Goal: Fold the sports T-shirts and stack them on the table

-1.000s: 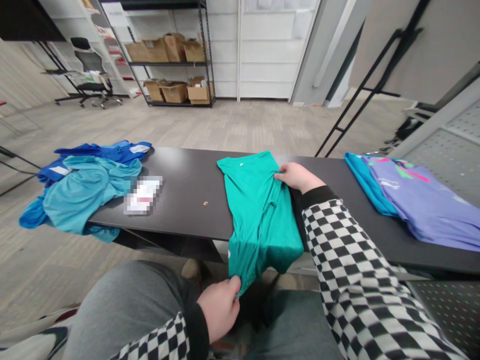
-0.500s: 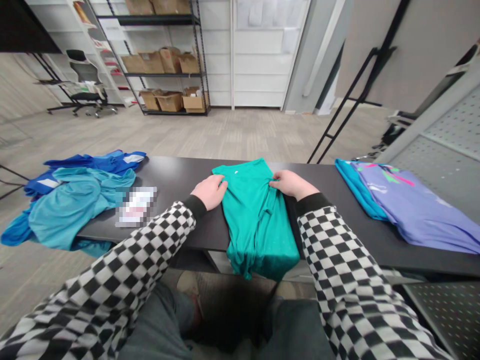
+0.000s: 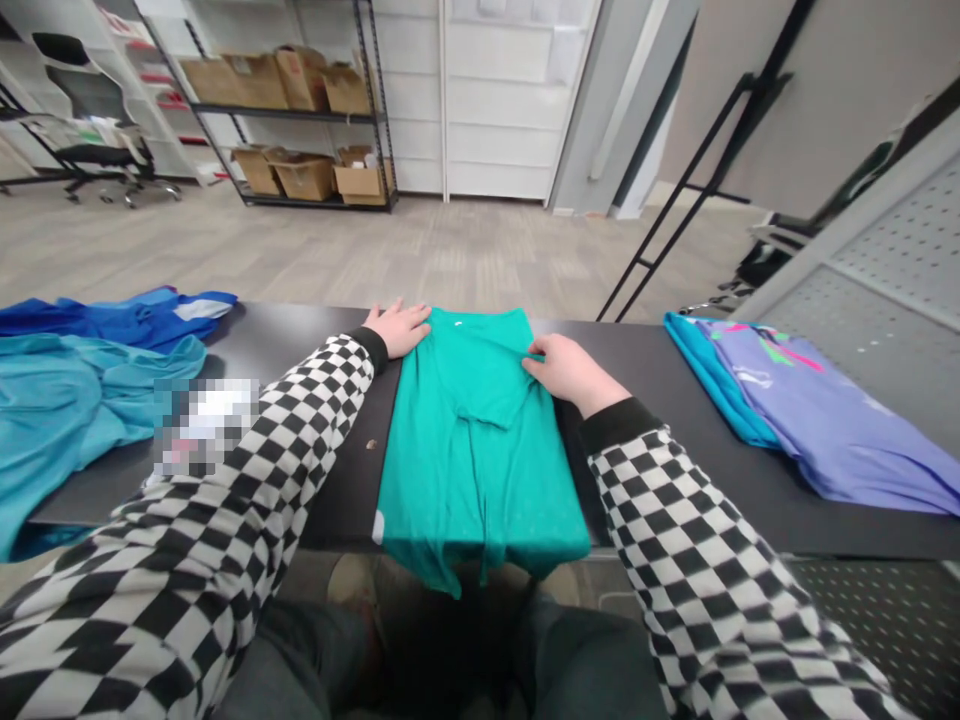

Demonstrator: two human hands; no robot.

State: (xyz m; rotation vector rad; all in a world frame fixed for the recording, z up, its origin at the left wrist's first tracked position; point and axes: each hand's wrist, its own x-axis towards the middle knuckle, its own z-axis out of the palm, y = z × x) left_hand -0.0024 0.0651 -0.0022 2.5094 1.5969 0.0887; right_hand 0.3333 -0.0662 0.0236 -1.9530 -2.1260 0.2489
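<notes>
A green shirt [image 3: 472, 450] lies lengthways on the black table [image 3: 667, 400], its lower end hanging over the near edge. My left hand [image 3: 397, 328] rests flat with fingers spread on the shirt's far left corner. My right hand [image 3: 564, 372] presses on the shirt's right edge, fingers curled onto a fold of the fabric. Both arms wear black-and-white checked sleeves.
A heap of light blue and dark blue garments [image 3: 67, 390] covers the table's left end, with a blurred white card [image 3: 202, 425] beside it. Folded purple and teal clothes [image 3: 817, 420] lie at the right. Shelves with cardboard boxes [image 3: 300, 120] and an office chair [image 3: 82, 130] stand behind.
My left hand let go of the shirt's hanging hem, rose to the table and slid to the far left corner. The shirt now lies wider and flatter.
</notes>
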